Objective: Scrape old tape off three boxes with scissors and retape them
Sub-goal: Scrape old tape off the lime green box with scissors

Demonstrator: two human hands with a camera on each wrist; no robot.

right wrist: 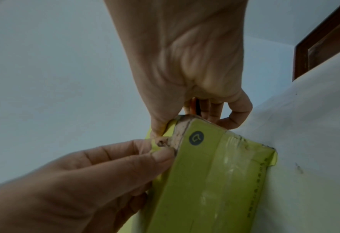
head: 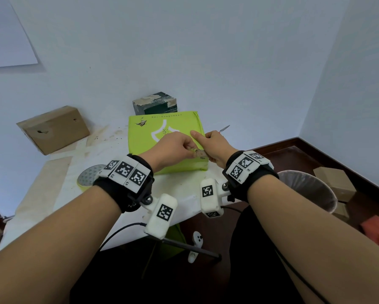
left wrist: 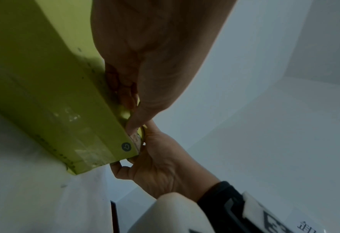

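A lime-green box (head: 162, 132) lies flat on the white table (head: 59, 172). My left hand (head: 187, 148) pinches a torn, peeled strip (right wrist: 163, 142) at the box's near right corner. My right hand (head: 208, 143) grips the scissors, whose blade (head: 224, 128) sticks out to the right. Its thumb presses on the box top beside the corner. The orange handle (right wrist: 194, 107) shows between its curled fingers. Clear old tape (right wrist: 230, 157) still runs across the box's front side (left wrist: 65, 118). A brown cardboard box (head: 54, 128) and a dark green box (head: 155, 103) stand against the wall.
A round green-edged roll (head: 88, 178) lies on the table just left of my left wrist. A lined waste bin (head: 309, 189) stands on the floor right of the table, with cardboard boxes (head: 335, 183) beyond it. The table's near edge runs under my wrists.
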